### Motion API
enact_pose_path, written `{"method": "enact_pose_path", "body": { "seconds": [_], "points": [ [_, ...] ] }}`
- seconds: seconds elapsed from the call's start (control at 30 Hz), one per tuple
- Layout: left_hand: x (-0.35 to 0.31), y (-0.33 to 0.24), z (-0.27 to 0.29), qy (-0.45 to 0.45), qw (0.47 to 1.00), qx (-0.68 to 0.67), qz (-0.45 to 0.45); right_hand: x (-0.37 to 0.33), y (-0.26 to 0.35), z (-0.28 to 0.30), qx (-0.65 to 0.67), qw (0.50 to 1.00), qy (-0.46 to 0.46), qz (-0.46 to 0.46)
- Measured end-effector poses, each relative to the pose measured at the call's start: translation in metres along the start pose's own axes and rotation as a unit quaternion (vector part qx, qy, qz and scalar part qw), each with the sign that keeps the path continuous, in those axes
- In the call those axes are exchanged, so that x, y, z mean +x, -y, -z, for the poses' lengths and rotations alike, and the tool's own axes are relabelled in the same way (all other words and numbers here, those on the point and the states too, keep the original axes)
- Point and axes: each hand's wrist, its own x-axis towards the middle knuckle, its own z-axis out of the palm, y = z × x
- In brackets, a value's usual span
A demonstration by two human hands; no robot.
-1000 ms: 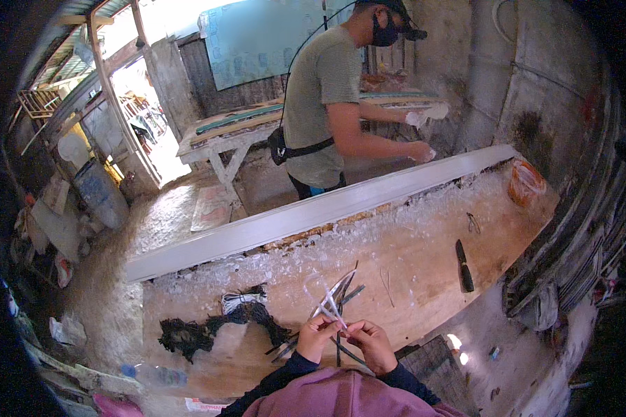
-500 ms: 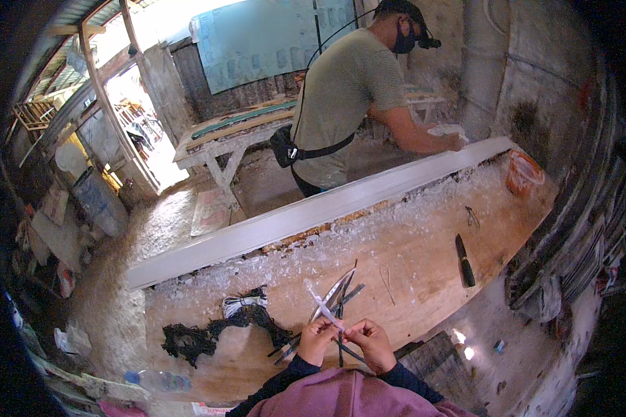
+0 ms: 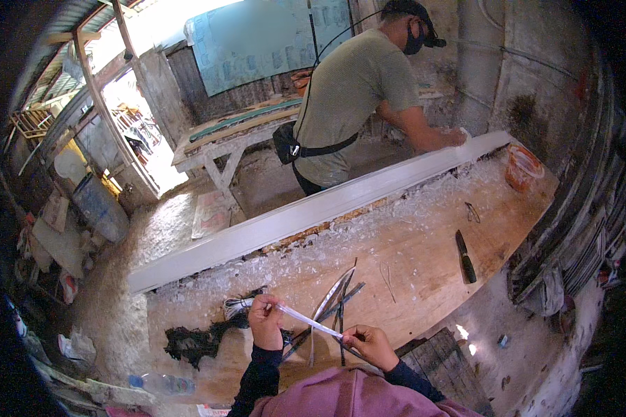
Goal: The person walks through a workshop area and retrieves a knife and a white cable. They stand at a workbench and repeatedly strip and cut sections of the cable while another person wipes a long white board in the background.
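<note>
A narrow white strip is stretched between my two hands above the near part of the plywood table. My left hand pinches its upper left end, and my right hand pinches the other end, lower and to the right. Beneath it, several dark and pale strips lie crossed on the board. Next to my left hand is a tangled bundle of black fibres or cords, with a bundle of white strands at its far end.
A long white moulding runs along the table's far edge. Across it, a co-worker leans over its right end. On the plywood lie a dark-handled knife and a thin wire loop. An orange tub stands far right; a plastic bottle lies near left.
My left hand has moved left and upward, away from my right hand, drawing the white strip out straight between them. The co-worker's arms have shifted slightly along the moulding.
</note>
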Motion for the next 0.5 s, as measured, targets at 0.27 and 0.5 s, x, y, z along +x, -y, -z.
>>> {"method": "enact_pose_path", "body": {
  "seconds": [0.27,0.5],
  "points": [
    [-0.023,0.025,-0.016,0.231,0.958,0.023,0.167,-0.001,0.011,0.011,0.354,0.929,-0.056,-0.096],
    [-0.052,0.055,-0.036,0.238,0.933,0.095,0.252,-0.001,0.019,0.001,0.207,0.976,-0.055,-0.037]
  ]
}}
